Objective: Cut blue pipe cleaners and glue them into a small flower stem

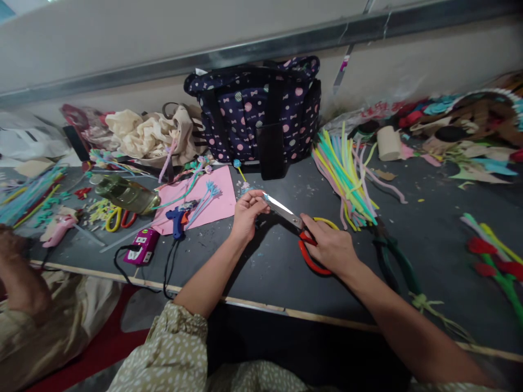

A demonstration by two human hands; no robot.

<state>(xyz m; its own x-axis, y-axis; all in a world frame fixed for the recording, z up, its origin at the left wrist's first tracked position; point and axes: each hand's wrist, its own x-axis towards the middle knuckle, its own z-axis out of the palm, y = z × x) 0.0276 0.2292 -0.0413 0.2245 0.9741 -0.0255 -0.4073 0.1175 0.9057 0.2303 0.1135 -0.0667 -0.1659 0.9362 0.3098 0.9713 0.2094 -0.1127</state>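
Observation:
My right hand (pixel 329 245) grips a pair of scissors (pixel 286 212) with red and yellow handles. Their shiny blades point left and reach the fingertips of my left hand (pixel 247 215). The left thumb and fingers are pinched together on a small blue piece (pixel 266 197) by the blade tips, too small to make out fully. Behind the left hand stands a blue pipe-cleaner flower (pixel 237 163) on a yellow stem. Left of that hand, more blue flowers (pixel 212 189) lie on a pink sheet (pixel 224 188).
A dark patterned bag (pixel 249 103) stands at the back with a black phone (pixel 271 152) leaning on it. Bundled pipe cleaners (pixel 347 179) and green-handled pliers (pixel 398 261) lie to the right. Leftward are a blue glue gun (pixel 177 222), a purple power strip (pixel 141 246) and a co-worker's arm (pixel 20 277).

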